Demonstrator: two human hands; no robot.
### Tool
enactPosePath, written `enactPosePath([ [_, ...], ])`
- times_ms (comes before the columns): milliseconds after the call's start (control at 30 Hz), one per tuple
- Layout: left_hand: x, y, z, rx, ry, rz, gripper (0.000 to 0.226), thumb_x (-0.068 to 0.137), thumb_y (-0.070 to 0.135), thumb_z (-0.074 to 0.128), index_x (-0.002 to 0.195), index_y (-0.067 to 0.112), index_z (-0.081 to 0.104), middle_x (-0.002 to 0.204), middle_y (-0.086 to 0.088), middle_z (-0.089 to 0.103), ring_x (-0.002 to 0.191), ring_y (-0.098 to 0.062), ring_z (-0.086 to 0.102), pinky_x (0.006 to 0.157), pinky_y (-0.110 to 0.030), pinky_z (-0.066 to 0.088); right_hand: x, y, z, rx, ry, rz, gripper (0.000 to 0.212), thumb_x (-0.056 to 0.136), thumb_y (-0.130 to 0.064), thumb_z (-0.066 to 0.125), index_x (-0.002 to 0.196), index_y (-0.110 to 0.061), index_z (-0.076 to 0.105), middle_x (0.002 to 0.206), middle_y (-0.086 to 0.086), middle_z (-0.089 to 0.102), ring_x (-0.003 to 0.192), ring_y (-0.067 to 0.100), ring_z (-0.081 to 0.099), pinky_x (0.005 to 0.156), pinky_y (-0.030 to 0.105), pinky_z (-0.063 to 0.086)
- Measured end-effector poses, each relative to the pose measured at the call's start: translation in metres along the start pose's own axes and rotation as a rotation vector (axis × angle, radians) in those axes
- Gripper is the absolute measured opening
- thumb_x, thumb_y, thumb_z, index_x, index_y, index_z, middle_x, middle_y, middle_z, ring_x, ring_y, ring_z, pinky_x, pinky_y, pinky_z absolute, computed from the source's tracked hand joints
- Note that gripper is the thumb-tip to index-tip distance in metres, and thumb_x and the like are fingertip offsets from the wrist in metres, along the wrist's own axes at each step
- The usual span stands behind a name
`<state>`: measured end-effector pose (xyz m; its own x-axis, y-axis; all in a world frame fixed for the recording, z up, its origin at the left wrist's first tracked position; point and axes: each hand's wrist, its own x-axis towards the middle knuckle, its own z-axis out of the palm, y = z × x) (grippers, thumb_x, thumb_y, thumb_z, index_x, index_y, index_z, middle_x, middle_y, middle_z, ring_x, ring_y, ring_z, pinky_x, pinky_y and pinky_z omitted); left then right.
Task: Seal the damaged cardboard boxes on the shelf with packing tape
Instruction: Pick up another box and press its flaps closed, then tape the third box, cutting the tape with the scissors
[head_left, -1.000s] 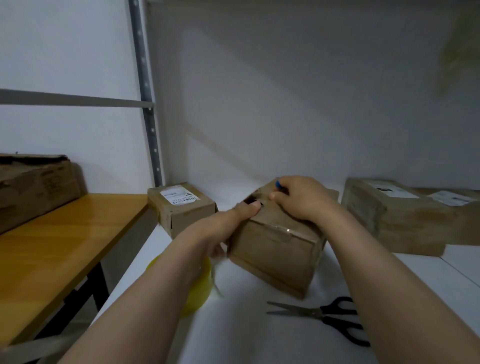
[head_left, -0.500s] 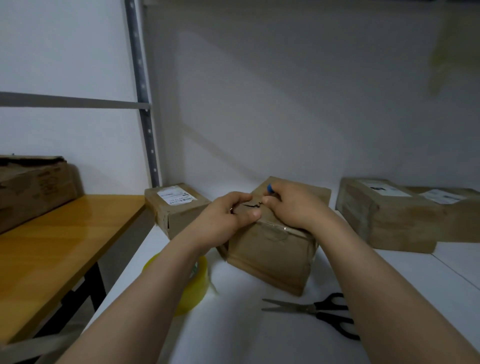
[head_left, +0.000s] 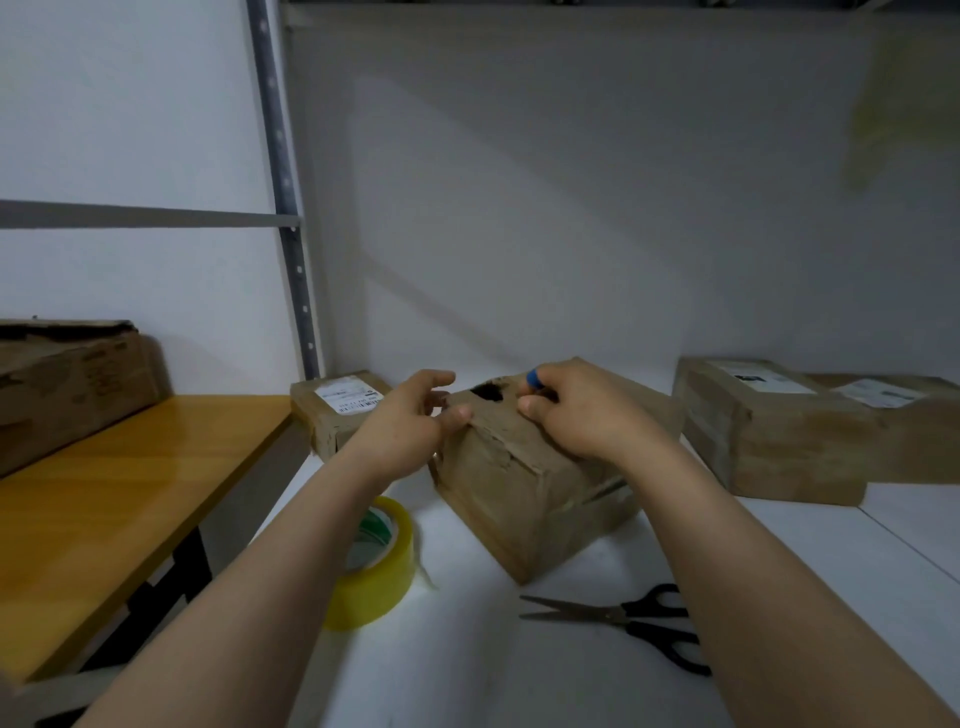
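A worn brown cardboard box (head_left: 524, 493) stands cornerwise on the white shelf (head_left: 467, 649), with a dark torn hole (head_left: 488, 391) in its top. My left hand (head_left: 410, 421) is at the box's left top corner, its thumb tip resting on the top edge and its fingers loosely spread above it. My right hand (head_left: 576, 410) lies on the box top with curled fingers, and a small blue object (head_left: 535, 378) pokes out by the index finger. A yellow roll of packing tape (head_left: 376, 571) lies under my left forearm. Black-handled scissors (head_left: 623, 618) lie in front of the box.
A small labelled box (head_left: 337, 410) stands at the back left. Two labelled boxes, one (head_left: 769, 431) and another (head_left: 909, 426), stand at the right. A metal shelf upright (head_left: 291, 249) rises at the left. Beside it is a wooden table (head_left: 104, 509) bearing a large carton (head_left: 67, 384).
The box has turned so a corner faces me. My left hand has spread its fingers off the top, uncovering the hole. My right hand has stayed on the top.
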<state>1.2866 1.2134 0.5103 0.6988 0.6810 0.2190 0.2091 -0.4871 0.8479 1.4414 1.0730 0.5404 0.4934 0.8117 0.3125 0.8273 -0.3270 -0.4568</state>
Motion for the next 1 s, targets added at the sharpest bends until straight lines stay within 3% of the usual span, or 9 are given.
enactPosePath([
  [200,-0.015,-0.012,-0.025,0.261,0.088,-0.057,0.046,0.096,0.018,0.062,0.142,0.021,0.052,0.137,-0.005,0.060,0.119,-0.022,0.057,0.105,-0.035,0.045,-0.010,-0.012,-0.006,-0.007,0.075,0.006,0.022,0.102,-0.031,0.053,0.111,-0.018,0.067,0.104,-0.002,0.067,0.098,0.019,0.061,0.078,0.030,0.044],
  [267,-0.021,-0.014,-0.034,0.465,-0.001,-0.111,0.053,0.095,0.012,0.058,0.147,0.018,0.047,0.150,-0.010,0.049,0.136,-0.028,0.046,0.115,-0.037,0.036,-0.014,-0.021,-0.007,-0.004,0.133,-0.011,0.024,0.103,-0.029,0.052,0.114,-0.016,0.068,0.111,0.002,0.068,0.104,0.022,0.060,0.077,0.028,0.040],
  [367,-0.029,-0.017,-0.042,0.670,-0.187,-0.204,0.064,0.096,0.009,0.058,0.155,0.016,0.035,0.163,-0.010,0.029,0.151,-0.029,0.025,0.122,-0.038,0.025,-0.022,-0.037,-0.007,0.019,0.200,-0.069,0.025,0.103,-0.028,0.051,0.109,-0.013,0.070,0.099,-0.002,0.064,0.098,0.019,0.058,0.073,0.025,0.035],
  [500,-0.038,-0.030,-0.048,0.751,-0.246,-0.304,0.041,0.097,0.020,0.061,0.137,0.018,0.056,0.136,-0.006,0.058,0.115,-0.020,0.058,0.099,-0.033,0.049,-0.032,-0.054,-0.008,0.088,0.218,-0.131,0.025,0.102,-0.032,0.054,0.104,-0.014,0.072,0.089,-0.005,0.067,0.084,0.014,0.060,0.065,0.026,0.041],
  [600,-0.043,-0.037,-0.051,0.757,-0.145,-0.288,0.019,0.097,0.015,0.060,0.113,0.013,0.070,0.105,-0.005,0.068,0.088,-0.015,0.062,0.086,-0.030,0.056,-0.041,-0.057,-0.007,0.162,0.189,-0.139,0.023,0.101,-0.035,0.058,0.099,-0.017,0.073,0.080,-0.002,0.069,0.068,0.009,0.059,0.059,0.023,0.042],
  [767,-0.050,-0.033,-0.063,0.661,-0.019,-0.254,0.010,0.090,0.007,0.061,0.093,0.009,0.070,0.091,-0.009,0.069,0.085,-0.021,0.064,0.084,-0.041,0.059,-0.052,-0.052,-0.004,0.682,0.114,0.084,0.016,0.101,-0.021,0.059,0.100,-0.010,0.071,0.081,0.007,0.076,0.062,0.013,0.066,0.051,0.022,0.051],
  [833,-0.051,-0.023,-0.071,0.634,0.102,-0.199,0.010,0.089,0.006,0.059,0.094,0.009,0.067,0.089,-0.010,0.067,0.082,-0.023,0.064,0.078,-0.042,0.059,-0.054,-0.048,-0.007,0.637,0.060,0.105,0.016,0.102,-0.021,0.058,0.099,-0.010,0.069,0.083,0.010,0.076,0.064,0.016,0.067,0.052,0.023,0.053],
  [900,-0.049,-0.007,-0.080,0.581,0.274,-0.102,0.010,0.087,0.007,0.062,0.097,0.010,0.065,0.088,-0.009,0.065,0.080,-0.026,0.062,0.068,-0.038,0.054,-0.055,-0.043,-0.010,0.569,-0.029,0.108,0.022,0.102,-0.030,0.059,0.099,-0.011,0.068,0.085,0.009,0.077,0.066,0.015,0.068,0.054,0.023,0.054],
  [1000,-0.047,0.017,-0.078,0.340,0.476,0.043,0.011,0.089,0.013,0.067,0.099,0.011,0.064,0.092,-0.006,0.065,0.081,-0.023,0.059,0.065,-0.033,0.047,-0.058,-0.042,-0.011,0.614,-0.227,0.051,0.059,0.085,-0.064,0.062,0.099,-0.007,0.070,0.086,0.005,0.075,0.075,0.013,0.067,0.061,0.024,0.054],
])
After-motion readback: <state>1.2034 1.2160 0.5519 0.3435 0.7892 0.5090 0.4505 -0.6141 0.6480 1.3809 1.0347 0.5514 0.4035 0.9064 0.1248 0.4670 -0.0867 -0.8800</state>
